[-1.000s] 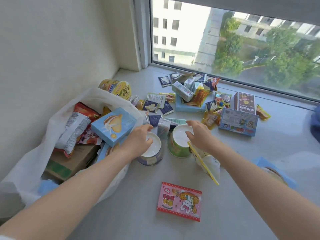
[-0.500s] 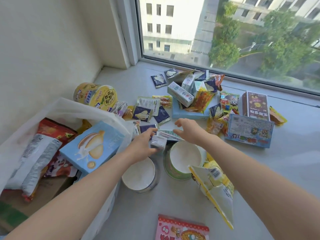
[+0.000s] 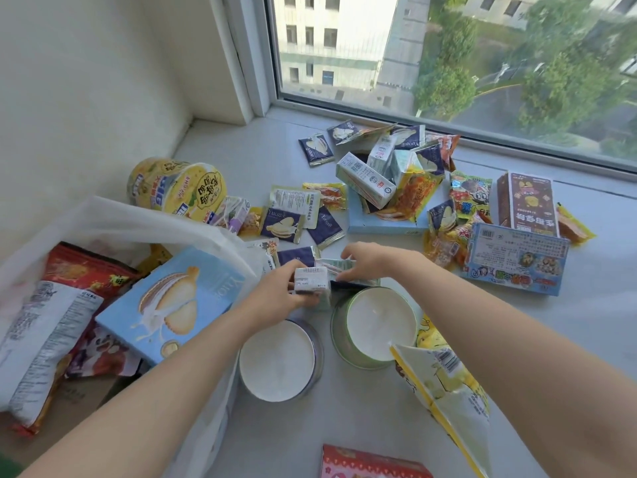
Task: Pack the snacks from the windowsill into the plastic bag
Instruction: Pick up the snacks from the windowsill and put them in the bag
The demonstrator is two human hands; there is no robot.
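Observation:
A white plastic bag [image 3: 144, 219] lies open at the left, holding a blue cookie box [image 3: 172, 301], a red chip packet [image 3: 79, 270] and other packs. My left hand [image 3: 275, 294] grips a small pale carton [image 3: 312, 282] just behind two white-lidded cups [image 3: 277, 360], [image 3: 379, 322]. My right hand [image 3: 365, 262] pinches a pale green packet [image 3: 339, 265] lying beside that carton. Several loose snack sachets [image 3: 282, 224] and small boxes [image 3: 365, 179] are scattered over the windowsill [image 3: 248, 150] beyond both hands.
A yellow noodle tub [image 3: 175, 188] lies on its side by the wall. A blue flat box [image 3: 515, 258] and a brown box [image 3: 531, 203] sit at the right. A yellow packet [image 3: 444, 395] and a pink box [image 3: 372, 465] lie near me. The window [image 3: 448, 63] closes the far side.
Both hands left the cup lids and reached farther back. My left hand picked up the small carton and my right hand closed on the green packet. The camera moved closer.

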